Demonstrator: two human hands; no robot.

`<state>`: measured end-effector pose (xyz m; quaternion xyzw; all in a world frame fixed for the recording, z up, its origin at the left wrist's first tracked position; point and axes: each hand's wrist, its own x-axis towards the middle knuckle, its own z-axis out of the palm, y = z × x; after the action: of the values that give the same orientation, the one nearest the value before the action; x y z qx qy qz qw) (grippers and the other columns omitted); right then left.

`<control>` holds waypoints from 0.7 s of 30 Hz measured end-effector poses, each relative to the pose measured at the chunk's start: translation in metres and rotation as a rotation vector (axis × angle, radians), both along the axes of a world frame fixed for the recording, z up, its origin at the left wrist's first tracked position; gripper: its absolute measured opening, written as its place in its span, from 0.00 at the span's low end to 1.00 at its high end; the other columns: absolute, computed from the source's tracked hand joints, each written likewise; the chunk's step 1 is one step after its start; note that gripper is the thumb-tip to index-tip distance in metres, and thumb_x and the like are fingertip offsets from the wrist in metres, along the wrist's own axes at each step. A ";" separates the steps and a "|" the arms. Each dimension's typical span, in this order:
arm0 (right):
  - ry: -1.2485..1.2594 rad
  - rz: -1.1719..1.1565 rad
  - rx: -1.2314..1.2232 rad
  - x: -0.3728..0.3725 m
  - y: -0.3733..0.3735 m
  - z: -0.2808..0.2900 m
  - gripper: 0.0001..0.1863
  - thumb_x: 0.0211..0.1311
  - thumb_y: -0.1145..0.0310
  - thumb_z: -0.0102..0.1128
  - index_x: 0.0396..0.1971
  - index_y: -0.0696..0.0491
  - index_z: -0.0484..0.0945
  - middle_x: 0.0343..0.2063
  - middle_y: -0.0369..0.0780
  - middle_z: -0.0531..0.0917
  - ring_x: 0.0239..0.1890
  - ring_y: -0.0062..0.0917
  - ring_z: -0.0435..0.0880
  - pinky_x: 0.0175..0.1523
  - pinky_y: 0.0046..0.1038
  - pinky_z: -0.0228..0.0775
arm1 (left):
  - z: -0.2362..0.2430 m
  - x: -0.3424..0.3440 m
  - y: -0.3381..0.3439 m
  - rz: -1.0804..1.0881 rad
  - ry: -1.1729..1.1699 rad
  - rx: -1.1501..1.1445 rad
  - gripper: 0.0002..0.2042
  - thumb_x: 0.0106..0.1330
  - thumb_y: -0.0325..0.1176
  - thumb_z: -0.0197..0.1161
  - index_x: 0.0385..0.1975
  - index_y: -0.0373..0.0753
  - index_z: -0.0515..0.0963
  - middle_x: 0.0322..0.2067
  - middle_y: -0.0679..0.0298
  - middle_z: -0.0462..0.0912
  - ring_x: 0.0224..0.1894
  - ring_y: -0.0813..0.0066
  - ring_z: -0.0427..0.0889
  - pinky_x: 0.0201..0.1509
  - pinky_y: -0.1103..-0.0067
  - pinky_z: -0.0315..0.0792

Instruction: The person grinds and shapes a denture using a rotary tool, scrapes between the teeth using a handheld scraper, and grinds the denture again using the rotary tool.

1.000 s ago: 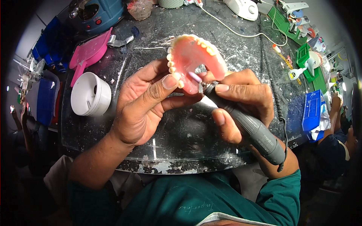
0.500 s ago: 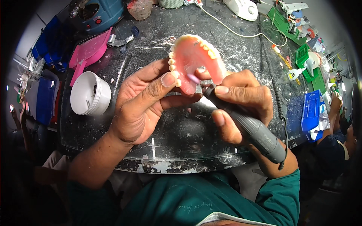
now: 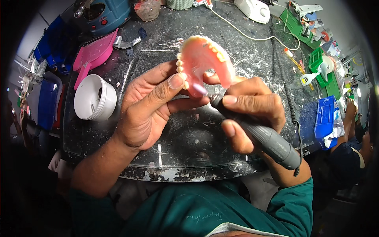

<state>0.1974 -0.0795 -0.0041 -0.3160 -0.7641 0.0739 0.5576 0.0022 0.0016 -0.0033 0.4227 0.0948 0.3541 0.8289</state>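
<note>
A pink denture [image 3: 197, 59] with a row of cream teeth is held up above the dark table. My left hand [image 3: 148, 104] grips it at the left side, thumb on the back teeth and fingers behind. In my right hand [image 3: 254, 106] is a dark grey rotary handpiece [image 3: 262, 136], tilted with its tip up and to the left. Its pale pink-violet grinding bit [image 3: 200, 89] lies at the lower left end of the denture; whether it touches the surface I cannot tell. A coiled black cord [image 3: 293, 112] runs beside the handpiece.
On the left stand a white plastic tub [image 3: 94, 98], a pink dustpan [image 3: 92, 55] and a blue machine [image 3: 102, 17]. A white control box [image 3: 252, 10] with a cable is at the back. Green bins [image 3: 316, 59] and a blue bin [image 3: 326, 120] line the right, near another person's arm [image 3: 349, 114].
The handpiece and its bit have shifted slightly left and down along the denture's lower left end. My left hand and the denture have hardly moved.
</note>
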 end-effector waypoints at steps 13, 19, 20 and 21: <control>0.018 0.051 -0.002 -0.002 -0.002 -0.001 0.20 0.56 0.69 0.68 0.44 0.59 0.71 0.32 0.46 0.75 0.47 0.46 0.82 0.53 0.45 0.75 | -0.002 -0.002 0.003 -0.001 -0.023 0.021 0.16 0.73 0.31 0.52 0.55 0.30 0.70 0.46 0.56 0.81 0.46 0.69 0.83 0.54 0.69 0.79; 0.200 0.060 -0.024 -0.010 -0.003 -0.001 0.21 0.42 0.82 0.70 0.41 0.60 0.79 0.33 0.44 0.79 0.48 0.44 0.83 0.54 0.39 0.76 | 0.001 -0.002 0.001 0.008 -0.003 0.022 0.16 0.73 0.31 0.52 0.55 0.30 0.70 0.46 0.56 0.81 0.46 0.68 0.83 0.54 0.69 0.79; 0.157 -0.008 -0.042 -0.009 -0.007 0.002 0.21 0.41 0.81 0.71 0.41 0.59 0.79 0.32 0.44 0.80 0.47 0.43 0.84 0.54 0.39 0.76 | 0.001 -0.001 0.000 0.013 -0.006 0.023 0.16 0.73 0.31 0.52 0.55 0.30 0.70 0.46 0.56 0.81 0.46 0.68 0.83 0.54 0.69 0.79; 0.156 -0.008 -0.042 -0.009 -0.006 0.002 0.21 0.41 0.81 0.71 0.41 0.59 0.79 0.32 0.44 0.80 0.47 0.43 0.84 0.54 0.39 0.76 | 0.000 -0.002 0.000 0.013 -0.006 0.023 0.16 0.73 0.31 0.52 0.55 0.30 0.70 0.46 0.56 0.81 0.46 0.68 0.83 0.54 0.69 0.79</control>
<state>0.1885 -0.0854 -0.0018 -0.3239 -0.7153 0.1123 0.6089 0.0006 0.0021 -0.0028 0.4303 0.0908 0.3618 0.8220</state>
